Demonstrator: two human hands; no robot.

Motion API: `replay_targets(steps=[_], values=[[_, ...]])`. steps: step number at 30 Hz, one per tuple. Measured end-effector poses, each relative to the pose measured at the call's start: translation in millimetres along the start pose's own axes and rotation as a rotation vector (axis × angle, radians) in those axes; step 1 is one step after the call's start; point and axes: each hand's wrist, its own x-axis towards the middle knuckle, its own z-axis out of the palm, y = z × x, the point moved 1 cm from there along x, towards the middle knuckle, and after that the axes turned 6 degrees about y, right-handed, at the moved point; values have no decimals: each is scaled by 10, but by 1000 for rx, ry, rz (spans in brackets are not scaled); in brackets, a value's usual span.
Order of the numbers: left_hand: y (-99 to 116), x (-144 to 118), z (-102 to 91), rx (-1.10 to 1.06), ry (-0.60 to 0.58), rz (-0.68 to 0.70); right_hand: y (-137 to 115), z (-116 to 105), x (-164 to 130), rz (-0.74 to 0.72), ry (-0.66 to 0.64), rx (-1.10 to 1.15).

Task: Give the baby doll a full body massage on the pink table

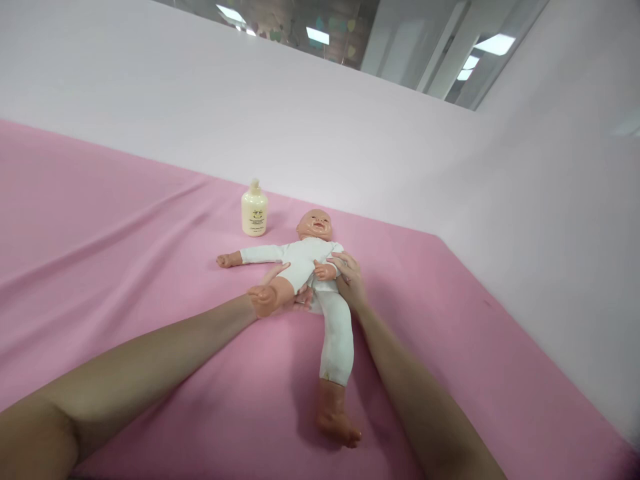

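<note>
A baby doll (300, 270) in a white cloth suit lies on its back on a pink sheet (200, 400), its head away from me. One leg is bent up, the other stretched toward me. My left hand (273, 275) is wrapped round the thigh of the bent leg, thumb on the near side and fingertips showing past it; the leg hides much of the hand. Against the doll's right-hand side in view, my right hand (351, 279) closes over its bent arm, fingers on the sleeve. The doll's other arm stretches out to the left.
A cream pump bottle (255, 212) with dark print stands upright on the sheet, left of the doll's head. Behind the sheet runs a white wall (150, 100) with a window (340, 40) above. Another white wall (560, 233) borders the right side.
</note>
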Motion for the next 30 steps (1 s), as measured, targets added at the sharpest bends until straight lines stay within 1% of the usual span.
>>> replay_targets(steps=[4, 10, 19, 22, 26, 30], values=[[32, -56, 94, 1, 37, -7, 20, 7, 0, 0, -7, 4], [39, -57, 100, 6, 31, -9, 48, 35, -5, -23, 10, -1], [20, -8, 12, 38, -20, -10, 44, 37, -3, -26, 14, -1], [-10, 26, -46, 10, -14, -24, 33, 36, -4, -7, 13, 5], [-67, 67, -114, -66, -19, -11, 6, 28, -4, 41, 34, 40], [-60, 48, -97, -66, -33, -20, -6, 21, -2, 61, 40, 60]])
